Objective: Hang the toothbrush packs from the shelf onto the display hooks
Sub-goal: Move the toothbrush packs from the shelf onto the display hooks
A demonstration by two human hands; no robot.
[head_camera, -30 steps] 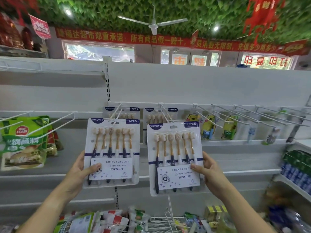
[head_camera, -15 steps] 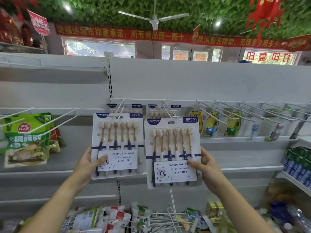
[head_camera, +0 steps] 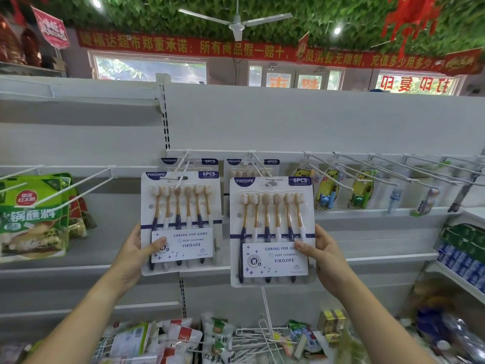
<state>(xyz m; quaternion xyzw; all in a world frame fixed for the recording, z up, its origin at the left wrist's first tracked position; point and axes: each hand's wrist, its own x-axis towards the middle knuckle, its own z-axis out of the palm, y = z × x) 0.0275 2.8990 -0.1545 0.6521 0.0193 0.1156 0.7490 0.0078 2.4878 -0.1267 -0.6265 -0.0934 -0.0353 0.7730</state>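
Gripping the lower left edge of a white-carded six-brush toothbrush pack, the left hand lays its thumb across the front with the fingers hidden behind. The right hand holds a matching second pack, at 3 o'clock of the first, the same way by its right edge. Each card's hang slot sits at 12 o'clock, at the tips of the white wire display hooks; I cannot tell whether either is threaded. Held by one edge, a card could tilt, miss its hook tip and drop. Compared with a second ago, both packs have moved up closer to the hooks.
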